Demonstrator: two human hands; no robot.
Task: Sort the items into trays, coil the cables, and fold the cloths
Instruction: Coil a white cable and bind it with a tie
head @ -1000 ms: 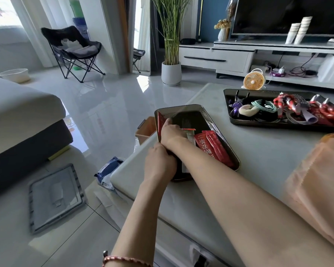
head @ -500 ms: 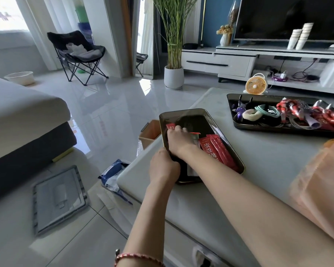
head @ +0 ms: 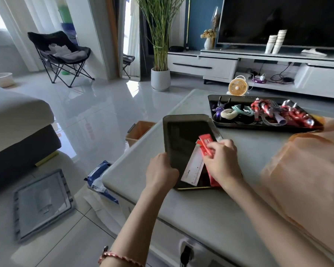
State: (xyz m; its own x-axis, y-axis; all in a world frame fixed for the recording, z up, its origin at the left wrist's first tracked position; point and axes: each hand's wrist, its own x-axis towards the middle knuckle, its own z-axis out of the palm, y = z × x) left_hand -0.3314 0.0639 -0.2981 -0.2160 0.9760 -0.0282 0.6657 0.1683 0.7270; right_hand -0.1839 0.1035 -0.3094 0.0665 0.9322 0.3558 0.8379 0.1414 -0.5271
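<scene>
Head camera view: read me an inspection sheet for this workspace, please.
Surface: pale table, carrying two trays and a cloth.
Job's things: near tray holds a white strip; far tray is full of mixed items; peach cloth lies loose at the right.
Clutter: blue-white bag, orange box and grey lid on the floor.
Grips: left grip holds the near tray's edge; right grip pinches a red packet.
Cables: teal cable coiled in the far tray; wires under the television stand.
Surroundings: fan, potted plant, folding chair.

Bright window daylight glares off floor point(head: 96, 120); edges warped
</scene>
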